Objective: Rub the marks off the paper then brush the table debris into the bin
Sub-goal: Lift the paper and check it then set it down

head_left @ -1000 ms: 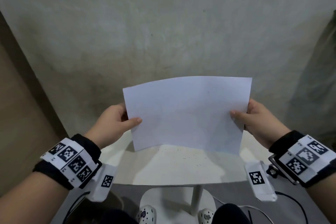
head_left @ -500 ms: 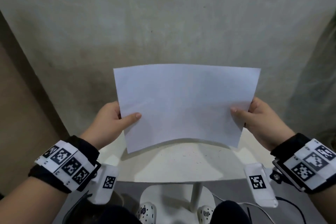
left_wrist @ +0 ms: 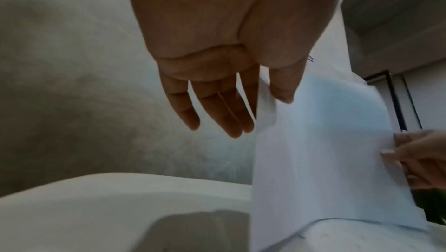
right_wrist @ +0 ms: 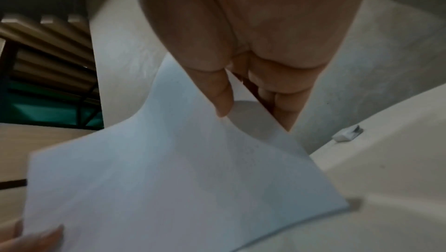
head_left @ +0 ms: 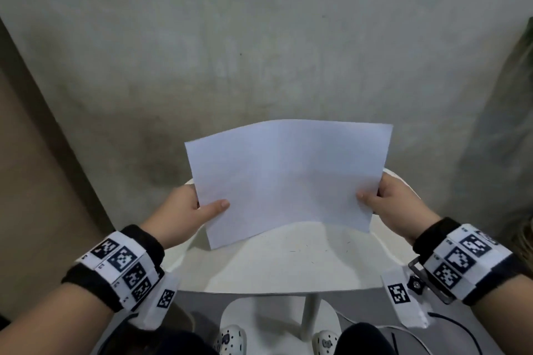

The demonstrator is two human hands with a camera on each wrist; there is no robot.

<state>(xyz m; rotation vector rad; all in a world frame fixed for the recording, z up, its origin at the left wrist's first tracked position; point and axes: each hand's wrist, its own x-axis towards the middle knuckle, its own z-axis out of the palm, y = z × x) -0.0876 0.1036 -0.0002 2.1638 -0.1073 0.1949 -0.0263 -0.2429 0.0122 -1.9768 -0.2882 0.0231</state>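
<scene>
A blank-looking white sheet of paper (head_left: 288, 181) hangs in the air above the small round white table (head_left: 288, 271), tilted up toward me. My left hand (head_left: 202, 207) pinches its left edge, thumb on the front and fingers behind, as the left wrist view shows on the paper (left_wrist: 325, 151). My right hand (head_left: 377, 199) pinches the right edge the same way; its thumb (right_wrist: 222, 95) presses the paper (right_wrist: 181, 179). Tiny dark crumbs of debris (head_left: 311, 251) lie scattered on the tabletop below. No bin is in view.
A small white eraser (right_wrist: 347, 135) lies near the table's far rim. A grey wall (head_left: 259, 52) stands close behind the table, with a brown panel (head_left: 34, 167) at the left. Beneath the table are its post (head_left: 310, 314), my shoes and a floor cable (head_left: 450, 323).
The paper went up about half a second ago and has come back down to roughly its first height. Both hands have kept their pinch on its edges.
</scene>
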